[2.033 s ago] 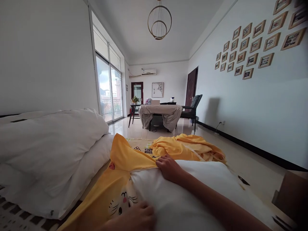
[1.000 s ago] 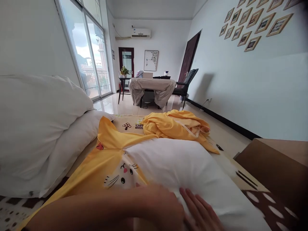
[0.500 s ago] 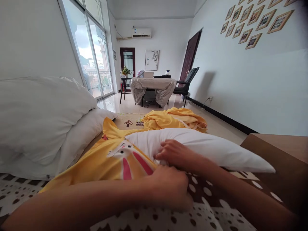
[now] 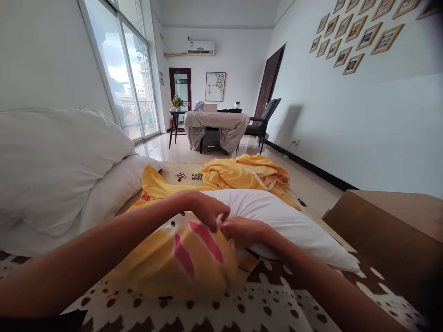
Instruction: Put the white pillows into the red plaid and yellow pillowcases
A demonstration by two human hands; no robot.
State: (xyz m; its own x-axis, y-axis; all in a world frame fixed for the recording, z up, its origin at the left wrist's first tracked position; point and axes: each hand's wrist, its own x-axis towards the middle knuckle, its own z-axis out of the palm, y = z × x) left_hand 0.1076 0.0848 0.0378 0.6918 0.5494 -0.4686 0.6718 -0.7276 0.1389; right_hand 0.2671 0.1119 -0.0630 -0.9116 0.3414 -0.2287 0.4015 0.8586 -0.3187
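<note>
A yellow pillowcase with a white rabbit face and pink ears lies before me, its near part blurred by motion. From its right side a white pillow sticks out; how far in it reaches is hidden. My left hand reaches over the case, its fingers curled down and pinching the fabric at the opening. Close beside it, my right hand is closed on the case's edge where it meets the pillow. The two hands nearly touch.
White pillows are piled at the left. Beyond the pillow lies a crumpled yellow cloth. A brown box stands at the right, beside the patterned bedding. Farther back are a covered table and a black chair.
My left hand has moved from the near side up and away onto the top of the pillowcase. My right hand has come slightly nearer. The case's near side has shifted and the pillow has turned slightly.
</note>
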